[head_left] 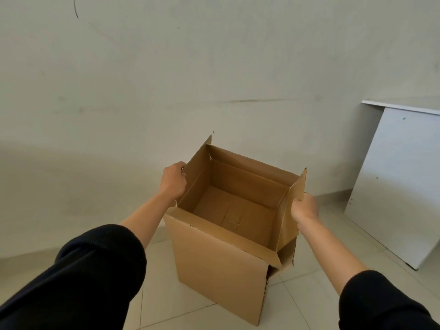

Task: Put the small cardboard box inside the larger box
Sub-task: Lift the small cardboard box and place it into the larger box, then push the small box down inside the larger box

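Observation:
A large brown cardboard box stands upright on the tiled floor, its top open and its inside bare. My left hand grips the upright left flap near its outer edge. My right hand grips the upright right flap. The near flap hangs down at the box's right front corner. No small cardboard box shows in the head view.
A white wall rises just behind the box. A white furniture panel leans against the wall at the right, about an arm's width from the box. Pale floor tiles surround the box.

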`<control>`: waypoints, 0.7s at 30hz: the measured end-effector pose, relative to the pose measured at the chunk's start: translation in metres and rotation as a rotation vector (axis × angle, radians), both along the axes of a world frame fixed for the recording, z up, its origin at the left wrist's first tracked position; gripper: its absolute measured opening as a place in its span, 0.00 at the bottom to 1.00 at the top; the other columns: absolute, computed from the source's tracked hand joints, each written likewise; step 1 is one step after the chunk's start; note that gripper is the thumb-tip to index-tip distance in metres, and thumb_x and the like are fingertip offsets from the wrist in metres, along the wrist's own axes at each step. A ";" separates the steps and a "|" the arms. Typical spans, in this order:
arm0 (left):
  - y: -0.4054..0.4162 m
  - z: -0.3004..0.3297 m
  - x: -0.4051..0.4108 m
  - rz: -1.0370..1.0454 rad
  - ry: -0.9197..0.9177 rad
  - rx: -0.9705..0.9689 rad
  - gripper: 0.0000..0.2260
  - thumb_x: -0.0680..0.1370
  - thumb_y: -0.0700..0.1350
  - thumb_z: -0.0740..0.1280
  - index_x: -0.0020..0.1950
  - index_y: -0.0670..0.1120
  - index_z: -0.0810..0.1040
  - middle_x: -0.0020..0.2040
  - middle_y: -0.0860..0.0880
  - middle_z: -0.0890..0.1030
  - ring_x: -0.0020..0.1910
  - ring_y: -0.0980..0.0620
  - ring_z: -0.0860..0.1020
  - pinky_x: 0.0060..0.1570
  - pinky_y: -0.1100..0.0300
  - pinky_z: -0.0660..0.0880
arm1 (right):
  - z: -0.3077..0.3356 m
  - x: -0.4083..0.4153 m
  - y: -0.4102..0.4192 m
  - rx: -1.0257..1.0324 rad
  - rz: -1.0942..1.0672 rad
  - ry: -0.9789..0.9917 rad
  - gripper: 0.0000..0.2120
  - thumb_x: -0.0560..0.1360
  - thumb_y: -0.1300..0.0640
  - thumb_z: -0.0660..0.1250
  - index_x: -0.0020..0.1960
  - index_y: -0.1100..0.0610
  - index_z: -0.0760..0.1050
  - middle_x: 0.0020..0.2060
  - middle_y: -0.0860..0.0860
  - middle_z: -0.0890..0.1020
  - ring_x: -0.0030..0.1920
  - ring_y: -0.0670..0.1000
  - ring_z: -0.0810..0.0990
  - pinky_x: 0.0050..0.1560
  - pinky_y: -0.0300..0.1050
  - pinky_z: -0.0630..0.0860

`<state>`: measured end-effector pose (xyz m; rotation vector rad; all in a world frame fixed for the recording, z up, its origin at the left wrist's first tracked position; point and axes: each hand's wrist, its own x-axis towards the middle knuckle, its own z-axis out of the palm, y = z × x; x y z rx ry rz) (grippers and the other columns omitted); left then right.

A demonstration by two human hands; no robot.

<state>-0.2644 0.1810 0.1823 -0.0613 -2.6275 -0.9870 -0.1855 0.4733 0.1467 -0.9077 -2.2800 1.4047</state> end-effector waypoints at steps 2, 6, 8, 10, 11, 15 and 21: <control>0.002 -0.009 -0.004 0.003 -0.025 -0.010 0.17 0.79 0.32 0.56 0.67 0.40 0.72 0.61 0.37 0.78 0.56 0.37 0.78 0.56 0.48 0.76 | -0.008 -0.003 0.000 0.012 0.007 -0.017 0.19 0.80 0.65 0.52 0.71 0.64 0.60 0.70 0.61 0.67 0.69 0.62 0.66 0.66 0.55 0.67; 0.002 -0.023 -0.011 -0.009 -0.067 -0.016 0.17 0.79 0.33 0.57 0.67 0.40 0.72 0.61 0.37 0.78 0.56 0.38 0.78 0.55 0.51 0.75 | -0.022 -0.008 -0.002 0.015 0.030 -0.014 0.21 0.81 0.65 0.52 0.73 0.63 0.57 0.72 0.61 0.65 0.71 0.61 0.63 0.69 0.54 0.64; 0.001 -0.029 -0.010 -0.030 -0.095 -0.032 0.17 0.79 0.33 0.56 0.67 0.41 0.72 0.62 0.38 0.78 0.57 0.39 0.78 0.54 0.52 0.75 | -0.029 -0.008 -0.003 0.056 0.068 -0.002 0.22 0.80 0.66 0.53 0.73 0.62 0.56 0.72 0.60 0.64 0.72 0.61 0.62 0.69 0.54 0.63; 0.001 -0.034 -0.008 -0.052 -0.134 -0.056 0.18 0.80 0.34 0.56 0.69 0.40 0.70 0.63 0.38 0.78 0.60 0.40 0.76 0.58 0.51 0.74 | -0.032 -0.005 -0.005 0.112 0.112 0.006 0.25 0.80 0.68 0.54 0.74 0.60 0.53 0.72 0.60 0.65 0.70 0.61 0.65 0.68 0.52 0.65; 0.002 -0.036 -0.006 -0.067 -0.157 -0.069 0.18 0.80 0.35 0.56 0.70 0.40 0.69 0.63 0.38 0.78 0.60 0.40 0.76 0.58 0.51 0.74 | -0.032 -0.003 -0.006 0.138 0.137 0.005 0.26 0.79 0.68 0.54 0.75 0.60 0.52 0.71 0.60 0.67 0.69 0.60 0.67 0.67 0.51 0.67; 0.013 -0.044 0.010 -0.135 -0.213 -0.121 0.18 0.80 0.39 0.58 0.71 0.41 0.68 0.63 0.41 0.78 0.63 0.43 0.75 0.62 0.53 0.71 | -0.038 0.002 -0.009 0.194 0.258 0.012 0.25 0.79 0.68 0.54 0.74 0.60 0.54 0.68 0.60 0.71 0.64 0.58 0.73 0.63 0.47 0.70; 0.044 -0.077 0.048 -0.222 -0.238 -0.221 0.16 0.79 0.44 0.60 0.67 0.45 0.72 0.65 0.42 0.75 0.63 0.43 0.74 0.66 0.47 0.71 | -0.064 0.022 -0.019 0.287 0.440 0.026 0.20 0.79 0.65 0.56 0.71 0.60 0.63 0.70 0.57 0.70 0.70 0.55 0.67 0.70 0.50 0.65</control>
